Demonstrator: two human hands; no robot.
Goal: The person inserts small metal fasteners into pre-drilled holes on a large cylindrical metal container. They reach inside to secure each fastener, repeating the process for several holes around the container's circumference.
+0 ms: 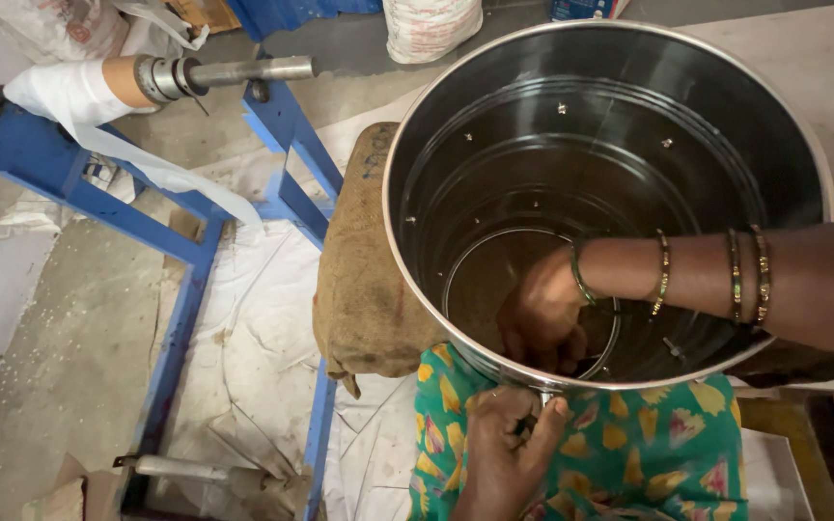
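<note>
Steel drum [494, 145], right hand [542, 323] inside

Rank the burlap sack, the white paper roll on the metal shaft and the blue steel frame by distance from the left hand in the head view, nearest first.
From the left hand, low against the steel drum's outer wall:
1. Burlap sack, just up and to the left, beside the drum.
2. Blue steel frame, farther left; its lower bar passes closest.
3. White paper roll, far up in the top left corner.

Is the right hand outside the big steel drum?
No, the right hand reaches down inside the steel drum, while the left hand is outside at its near rim.
</note>
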